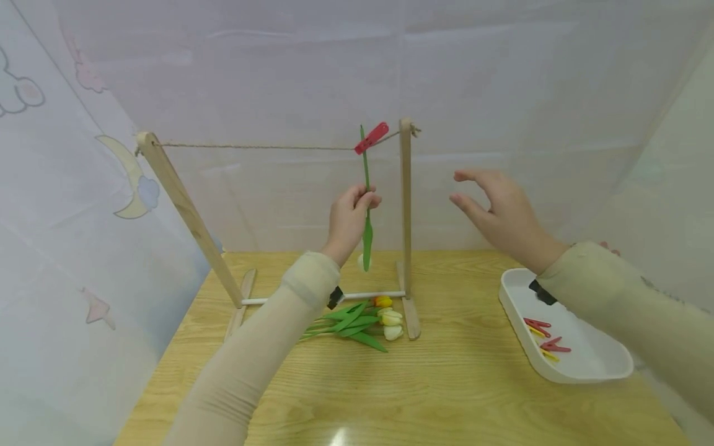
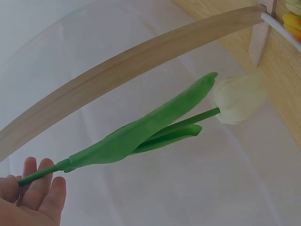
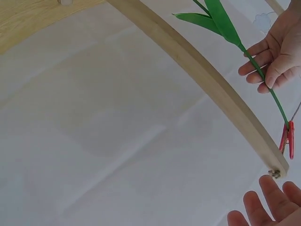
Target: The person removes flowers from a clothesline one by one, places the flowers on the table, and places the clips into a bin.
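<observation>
A white artificial tulip hangs head down by its green stem from a string, held there by a red clothespin. My left hand pinches the stem between thumb and fingers, below the clothespin and above the leaves. To the right of the frame's right post, my right hand is raised with thumb and fingers apart and nothing between them. In the right wrist view, the fingertips of that hand appear near the post's knotted top.
Several yellow, orange and white tulips lie on the wooden table by the frame's white crossbar. A white tray with red and yellow clothespins stands at the right. The left post leans in this view.
</observation>
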Demonstrator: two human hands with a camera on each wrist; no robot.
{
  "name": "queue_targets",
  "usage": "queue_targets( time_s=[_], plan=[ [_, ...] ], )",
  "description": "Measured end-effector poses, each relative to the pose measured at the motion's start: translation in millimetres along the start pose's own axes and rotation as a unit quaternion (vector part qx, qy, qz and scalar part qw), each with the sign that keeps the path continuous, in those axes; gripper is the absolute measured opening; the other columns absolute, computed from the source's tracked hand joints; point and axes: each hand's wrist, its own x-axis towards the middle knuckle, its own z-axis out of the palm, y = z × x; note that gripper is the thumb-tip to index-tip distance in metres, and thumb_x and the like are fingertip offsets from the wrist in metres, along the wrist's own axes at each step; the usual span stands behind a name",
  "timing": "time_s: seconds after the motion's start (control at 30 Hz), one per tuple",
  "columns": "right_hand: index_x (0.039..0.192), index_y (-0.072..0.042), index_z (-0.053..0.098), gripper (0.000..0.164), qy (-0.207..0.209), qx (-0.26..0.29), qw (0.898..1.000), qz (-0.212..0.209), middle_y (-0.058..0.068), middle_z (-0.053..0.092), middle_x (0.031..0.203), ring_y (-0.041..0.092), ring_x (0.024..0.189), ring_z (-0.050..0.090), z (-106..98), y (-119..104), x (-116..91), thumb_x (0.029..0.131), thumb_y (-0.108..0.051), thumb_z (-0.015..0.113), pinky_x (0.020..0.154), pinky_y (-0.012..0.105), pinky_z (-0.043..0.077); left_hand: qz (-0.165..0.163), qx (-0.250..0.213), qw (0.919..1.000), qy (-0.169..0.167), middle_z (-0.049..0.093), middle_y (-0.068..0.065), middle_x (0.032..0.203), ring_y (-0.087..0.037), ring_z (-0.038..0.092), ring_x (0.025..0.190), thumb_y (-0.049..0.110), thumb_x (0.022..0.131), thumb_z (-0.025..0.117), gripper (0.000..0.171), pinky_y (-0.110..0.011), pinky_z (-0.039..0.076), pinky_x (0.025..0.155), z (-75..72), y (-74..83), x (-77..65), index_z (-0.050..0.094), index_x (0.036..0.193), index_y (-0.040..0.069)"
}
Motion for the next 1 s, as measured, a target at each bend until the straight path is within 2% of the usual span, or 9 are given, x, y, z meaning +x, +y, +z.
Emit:
queue_targets(
  time_s=[0.23, 0.47, 0.67, 0.9, 1.0],
  plan=[
    [0.128, 0.01, 0.054, 0.038, -0.004, -0.018, 0.999, -0.033, 0.028, 0.058, 0.122, 0.044, 0.118, 0.047, 0, -1, 7, 0.095, -0.007, 0.062, 0.095, 0.059, 0.038, 0.001, 0.013, 0.9999, -0.004, 0.07, -0.013, 0.098, -0.022, 0.066, 0.097, 0.013, 0.102, 0.052, 0.022, -0.03, 0.052, 0.09, 1.5, -2.5, -0.3, 0.065, 0.111, -0.002],
    [0.129, 0.01, 0.053, 0.039, -0.014, -0.02, 0.999, -0.049, 0.028, 0.058, 0.123, 0.044, 0.118, 0.047, 2, -6, 14, 0.093, -0.003, 0.064, 0.097, 0.059, 0.038, 0.0, 0.01, 0.9999, -0.002, 0.07, -0.014, 0.098, -0.023, 0.066, 0.098, 0.013, 0.102, 0.052, 0.021, -0.031, 0.052, 0.091, -2.3, -5.9, -1.9, 0.065, 0.11, -0.002],
    [0.127, 0.012, 0.054, 0.04, 0.017, -0.023, 0.996, -0.085, 0.029, 0.057, 0.123, 0.043, 0.117, 0.049, 4, -7, 22, 0.09, 0.001, 0.066, 0.099, 0.057, 0.038, -0.001, 0.022, 0.9998, -0.003, 0.07, -0.014, 0.098, -0.023, 0.067, 0.098, 0.014, 0.102, 0.052, 0.022, -0.032, 0.052, 0.091, -4.2, -5.3, -2.4, 0.065, 0.111, -0.002],
    [0.129, 0.011, 0.053, 0.045, 0.053, -0.071, 0.982, -0.168, 0.027, 0.058, 0.124, 0.041, 0.12, 0.047, 5, -11, 46, 0.089, -0.003, 0.07, 0.106, 0.052, 0.035, -0.003, 0.028, 0.9996, -0.008, 0.07, -0.014, 0.098, -0.023, 0.066, 0.097, 0.014, 0.102, 0.051, 0.022, -0.032, 0.052, 0.091, -5.5, -5.7, -0.6, 0.064, 0.111, -0.002],
    [0.128, 0.01, 0.055, 0.044, 0.053, -0.088, 0.977, -0.185, 0.025, 0.06, 0.123, 0.04, 0.121, 0.047, 5, -17, 61, 0.09, -0.006, 0.07, 0.108, 0.05, 0.034, -0.002, 0.026, 0.9996, -0.009, 0.07, -0.014, 0.099, -0.023, 0.066, 0.098, 0.014, 0.102, 0.051, 0.022, -0.031, 0.052, 0.091, -6.2, -5.8, -0.7, 0.064, 0.111, -0.002]
  ],
)
